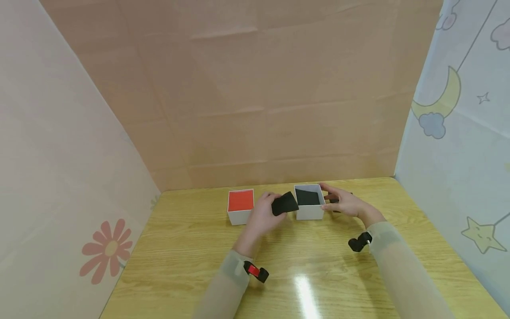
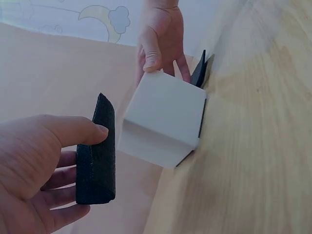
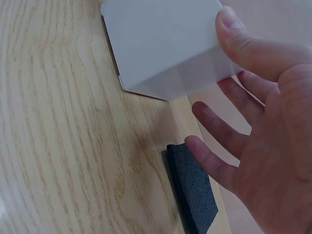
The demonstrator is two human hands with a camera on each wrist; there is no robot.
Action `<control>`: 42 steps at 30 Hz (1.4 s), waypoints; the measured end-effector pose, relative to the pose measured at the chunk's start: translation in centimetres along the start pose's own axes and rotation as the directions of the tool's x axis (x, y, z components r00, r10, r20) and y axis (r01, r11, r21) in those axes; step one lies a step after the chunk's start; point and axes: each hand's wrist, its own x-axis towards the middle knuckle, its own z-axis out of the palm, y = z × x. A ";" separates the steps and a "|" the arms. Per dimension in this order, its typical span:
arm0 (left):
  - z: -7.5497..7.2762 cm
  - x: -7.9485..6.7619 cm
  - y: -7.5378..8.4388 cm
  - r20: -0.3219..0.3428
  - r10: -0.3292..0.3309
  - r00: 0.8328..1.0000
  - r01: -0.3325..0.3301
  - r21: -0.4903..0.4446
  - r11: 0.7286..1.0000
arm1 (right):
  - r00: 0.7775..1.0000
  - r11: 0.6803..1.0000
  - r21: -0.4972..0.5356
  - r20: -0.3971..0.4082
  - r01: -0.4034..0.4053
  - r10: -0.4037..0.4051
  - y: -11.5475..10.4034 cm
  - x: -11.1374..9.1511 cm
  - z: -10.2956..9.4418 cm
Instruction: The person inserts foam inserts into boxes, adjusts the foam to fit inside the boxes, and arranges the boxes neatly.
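My left hand (image 1: pixel 266 214) pinches a black folded cloth-like piece (image 1: pixel 284 204) between thumb and fingers, just left of an open white box (image 1: pixel 310 212). Seen from the left wrist, the piece (image 2: pixel 100 161) is held on edge, apart from the box (image 2: pixel 161 112). My right hand (image 1: pixel 344 201) grips that box at its right side, thumb on the near corner and index finger at the far one. Inside the box lies another black piece (image 1: pixel 307 197), slanting at its top edge. Below the right fingers, a further black piece (image 3: pixel 192 187) is on the table.
A second white box (image 1: pixel 239 217) stands to the left, with a red folded piece (image 1: pixel 241 201) inside. Both boxes are near the back of the wooden table (image 1: pixel 191 266). Behind rises a brown paper-like wall (image 1: pixel 263 97), with printed pale panels at both sides.
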 end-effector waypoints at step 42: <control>1.8 7.6 6.8 0.190 0.094 0.977 -0.146 0.282 0.948 | 0.999 0.999 0.020 0.010 -0.032 0.032 0.3 0.0 -0.1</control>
